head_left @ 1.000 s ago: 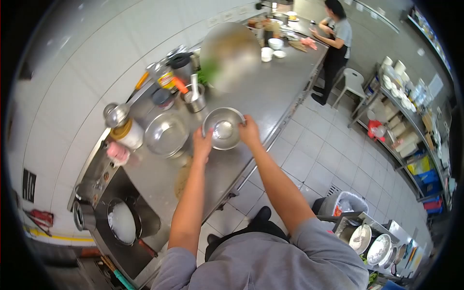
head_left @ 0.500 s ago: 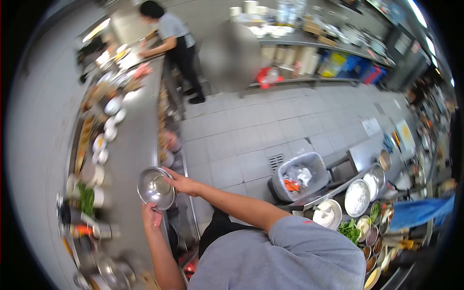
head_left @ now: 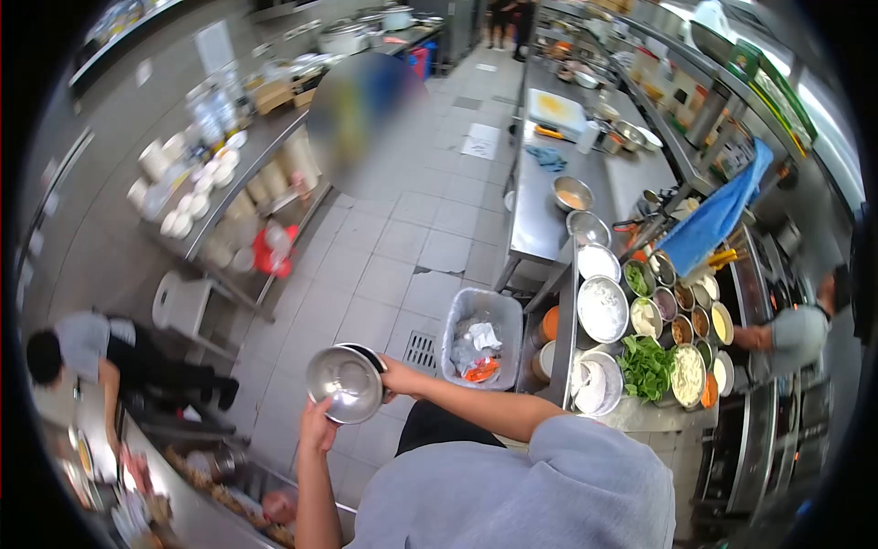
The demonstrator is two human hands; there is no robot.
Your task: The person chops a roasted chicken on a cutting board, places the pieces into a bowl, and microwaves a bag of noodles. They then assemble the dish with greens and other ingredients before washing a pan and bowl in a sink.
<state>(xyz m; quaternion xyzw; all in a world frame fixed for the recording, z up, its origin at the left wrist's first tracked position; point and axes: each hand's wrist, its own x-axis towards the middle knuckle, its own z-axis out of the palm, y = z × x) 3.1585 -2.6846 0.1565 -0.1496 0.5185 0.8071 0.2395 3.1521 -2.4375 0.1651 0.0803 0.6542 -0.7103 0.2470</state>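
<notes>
Between my hands is a shiny steel mixing bowl (head_left: 344, 384), tilted so its bare inside faces me. A second curved rim shows just behind its upper right edge. My left hand (head_left: 317, 426) grips the near left side of the bowl, fingers closed at the rim. On the right side, my right hand (head_left: 400, 377) is closed at the rim, with some fingers hidden behind the metal. The bowl is held up over the tiled floor, in front of my body.
A lined grey trash bin (head_left: 483, 339) stands right of the bowl. Beyond it, a counter holds leafy greens (head_left: 646, 368), a tray of white powder (head_left: 603, 309) and several ingredient tubs. One person (head_left: 119, 357) works at lower left, another (head_left: 796, 339) at far right.
My view and body have turned right, away from the long steel counter. The bowl, still in both hands, is now over the floor near the bin.
</notes>
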